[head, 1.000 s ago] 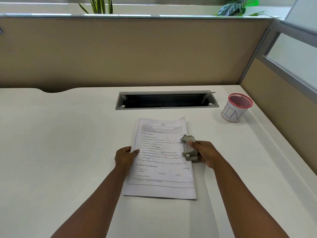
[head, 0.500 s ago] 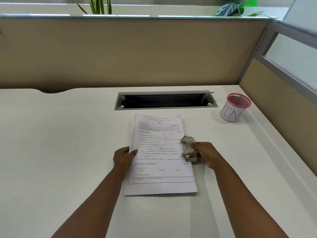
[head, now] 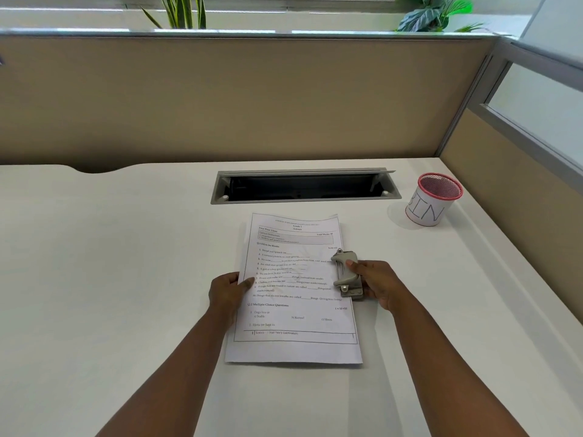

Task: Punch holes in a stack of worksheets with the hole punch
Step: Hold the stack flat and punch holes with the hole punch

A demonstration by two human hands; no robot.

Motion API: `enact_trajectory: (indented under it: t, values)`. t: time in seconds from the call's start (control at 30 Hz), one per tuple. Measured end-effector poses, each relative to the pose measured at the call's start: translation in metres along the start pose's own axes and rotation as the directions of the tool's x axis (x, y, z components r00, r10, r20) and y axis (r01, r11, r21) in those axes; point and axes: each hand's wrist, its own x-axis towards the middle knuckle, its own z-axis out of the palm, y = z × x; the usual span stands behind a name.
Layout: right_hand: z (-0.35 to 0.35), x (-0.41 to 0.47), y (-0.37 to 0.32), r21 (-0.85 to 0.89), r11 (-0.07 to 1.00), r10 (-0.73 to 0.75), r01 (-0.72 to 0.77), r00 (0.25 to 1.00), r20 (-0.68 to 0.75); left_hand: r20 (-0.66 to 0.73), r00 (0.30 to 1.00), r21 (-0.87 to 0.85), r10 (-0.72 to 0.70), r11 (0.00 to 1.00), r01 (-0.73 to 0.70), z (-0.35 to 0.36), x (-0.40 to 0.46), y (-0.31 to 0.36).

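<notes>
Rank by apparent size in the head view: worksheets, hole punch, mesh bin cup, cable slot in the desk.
1. worksheets
2. cable slot
3. mesh bin cup
4. hole punch, partly covered by the right hand
The cup sits farther from the camera, so 3 and 4 are unsure.

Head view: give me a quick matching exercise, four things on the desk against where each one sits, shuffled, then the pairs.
Things
1. grey metal hole punch
2. red-rimmed mesh cup lettered BIN
3. left hand
4. open grey cable tray

Places
A. set into the white desk beyond the sheets
B. at the left edge of the white printed worksheet stack
C. far right of the desk, near the partition
D. on the stack's right edge, held by the right hand

Pairs: 1-D, 2-C, 3-B, 4-A
</notes>
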Motion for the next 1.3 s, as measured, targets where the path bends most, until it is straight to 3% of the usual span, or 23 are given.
enact_trajectory:
  t: [0.3,0.43,0.73,0.93,1.03,1.1,1.17,1.23,1.3]
  values:
    - [0.008,0.002,0.002,-0.074,0.997,-0.016,0.013,0.999,-0.046,0.008,1.000,0.027,-0.017,0.999,0.017,-0.001,0.002,0.001]
    - [0.006,0.004,0.001,-0.126,0.992,-0.021,0.009,0.996,-0.090,-0.041,0.997,0.218,0.065,0.974,-0.055,0.000,0.004,0.005]
    - [0.006,0.008,0.003,-0.211,0.977,-0.038,0.011,0.991,-0.126,-0.085,0.974,0.568,0.208,0.814,-0.125,0.000,0.004,0.005]
    - [0.004,0.009,0.003,-0.300,0.953,-0.071,0.029,0.989,-0.127,-0.070,0.962,0.667,0.264,0.730,-0.152,0.003,0.007,0.006]
    - [0.003,0.009,0.002,-0.303,0.953,-0.063,0.019,0.988,-0.138,-0.053,0.954,0.781,0.294,0.607,-0.144,0.003,0.008,0.008]
    - [0.002,0.010,0.002,-0.300,0.954,-0.062,0.017,0.988,-0.142,0.000,0.939,0.842,0.345,0.506,-0.186,0.005,0.010,0.008]
    - [0.003,0.010,0.002,-0.310,0.951,-0.060,0.016,0.989,-0.135,0.166,0.907,0.842,0.387,0.424,-0.335,0.013,0.012,0.009]
    - [0.003,0.010,0.001,-0.329,0.944,-0.062,0.016,0.989,-0.131,0.376,0.863,0.810,0.338,0.333,-0.483,0.029,0.010,0.009]
    - [0.003,0.011,0.001,-0.366,0.930,-0.082,0.027,0.987,-0.136,0.510,0.826,0.768,0.240,0.306,-0.563,0.046,0.008,0.006]
